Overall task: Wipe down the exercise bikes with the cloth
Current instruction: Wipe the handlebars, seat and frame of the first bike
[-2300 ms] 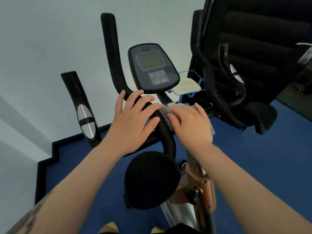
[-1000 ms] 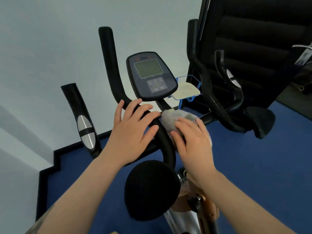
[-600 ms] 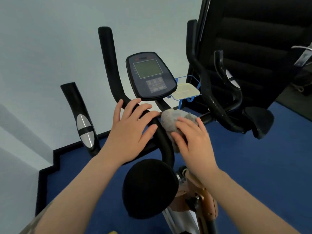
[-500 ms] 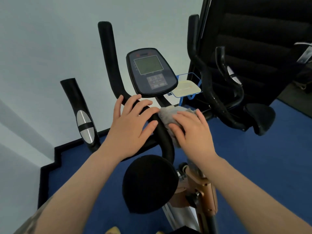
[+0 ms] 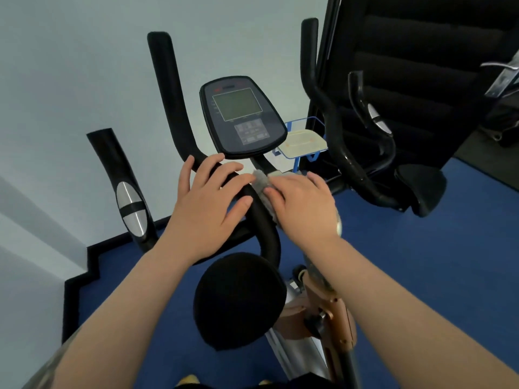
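Note:
An exercise bike fills the middle of the view, with black handlebars [image 5: 168, 102] and a dark console [image 5: 241, 116] with a grey screen. My left hand [image 5: 210, 206] lies on the centre handlebar just below the console, fingers spread and straight. My right hand [image 5: 303, 206] presses a grey cloth [image 5: 262, 186] against the handlebar stem right beside it; most of the cloth is hidden under the palm. A round black pad [image 5: 238, 301] sits below my hands.
The bike's left grip with a silver sensor [image 5: 130, 203] stands near a pale wall. A second black machine [image 5: 407, 94] with curved bars stands at the right. A small blue-framed stand [image 5: 303, 141] is behind the console. Blue carpet [image 5: 421, 262] covers the floor.
My right hand has rubbed the cloth back and forth along the handlebar stem and now covers more of it. My left hand has stayed on the bar.

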Available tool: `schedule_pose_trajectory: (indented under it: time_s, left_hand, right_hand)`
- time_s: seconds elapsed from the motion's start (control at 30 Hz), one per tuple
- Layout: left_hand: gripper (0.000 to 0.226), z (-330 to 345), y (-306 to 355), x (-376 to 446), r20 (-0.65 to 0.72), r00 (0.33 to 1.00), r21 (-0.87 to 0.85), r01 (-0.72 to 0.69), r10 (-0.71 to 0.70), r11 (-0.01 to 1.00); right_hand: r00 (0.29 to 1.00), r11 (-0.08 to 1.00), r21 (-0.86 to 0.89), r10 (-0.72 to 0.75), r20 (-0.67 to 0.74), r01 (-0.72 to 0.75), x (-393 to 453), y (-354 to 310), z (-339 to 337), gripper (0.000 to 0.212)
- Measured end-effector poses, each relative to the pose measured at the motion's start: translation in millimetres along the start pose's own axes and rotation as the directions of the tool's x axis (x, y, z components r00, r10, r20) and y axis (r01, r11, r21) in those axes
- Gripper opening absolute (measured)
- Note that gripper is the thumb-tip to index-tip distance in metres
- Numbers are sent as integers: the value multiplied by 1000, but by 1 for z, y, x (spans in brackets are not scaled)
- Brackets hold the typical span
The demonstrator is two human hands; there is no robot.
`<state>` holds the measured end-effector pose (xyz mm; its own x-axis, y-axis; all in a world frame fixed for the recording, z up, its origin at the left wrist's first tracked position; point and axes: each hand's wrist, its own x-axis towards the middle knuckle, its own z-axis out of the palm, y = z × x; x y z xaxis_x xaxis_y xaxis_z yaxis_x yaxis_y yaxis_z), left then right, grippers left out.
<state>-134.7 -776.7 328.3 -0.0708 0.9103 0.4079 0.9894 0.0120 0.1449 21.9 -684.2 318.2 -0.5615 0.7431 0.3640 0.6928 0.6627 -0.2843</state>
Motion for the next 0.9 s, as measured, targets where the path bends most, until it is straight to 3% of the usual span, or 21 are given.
schedule_pose_trajectory:
  time_s: [0.1, 0.17, 0.23, 0.33, 0.4, 0.47, 0.53, 0.6, 0.7, 0.77, 0.83, 0.9]
  left_hand:
    - [44, -1, 1, -1, -12, 1000, -15, -3, 3, 1000]
    - [43, -1, 1, 0, -17, 1000, -21, -7, 6, 1000]
    - [43, 0, 0, 1, -18, 1000, -19, -8, 8, 1000]
    - [48, 1, 0, 2, 6, 1000, -9, 6, -6, 1000]
    - [52, -3, 2, 1, 30, 999, -8, 11, -11, 1000]
    - [54, -7, 1, -1, 52, 999, -2, 5, -5, 1000]
    - [49, -16, -9, -4, 38, 999, 48, -7, 5, 999]
    - [45, -25, -23, -5, 29, 1000, 94, -2, 0, 996]
    - [54, -30, -33, -9, 51, 999, 91, 6, -10, 996]
    - [58, -26, -29, -13, 35, 999, 115, 2, -6, 993]
    - [56, -23, -28, -17, -64, 997, 83, 58, -52, 995]
    - [47, -22, -31, -21, -222, 955, -55, 191, -199, 980]
  right_hand:
    - [975, 986, 162, -6, -220, 43, -34, 5, 6, 25]
    - [966, 978, 198, -8, -260, 61, -45, 13, 9, 28]
    - [978, 987, 152, -12, -208, 45, -29, 13, 5, 25]
    - [999, 999, -31, -26, 20, 27, 5, 1, -3, 29]
    - [998, 999, -27, -23, 59, 25, 14, -1, -5, 33]
    - [994, 972, 212, 87, 71, -100, 11, 7, -10, 33]
    - [964, 798, 546, 258, 70, -254, 8, 7, -19, 34]
    - [949, 678, 686, 308, 61, -264, 11, -6, -20, 32]
    - [979, 741, 640, 169, 113, -202, 7, -34, -6, 22]
    - [994, 818, 564, 93, 63, -112, -7, -38, 6, 29]
    - [998, 842, 538, 58, -4, -47, -20, -32, 8, 36]
    - [999, 858, 512, 42, -9, -31, -22, -25, 6, 35]
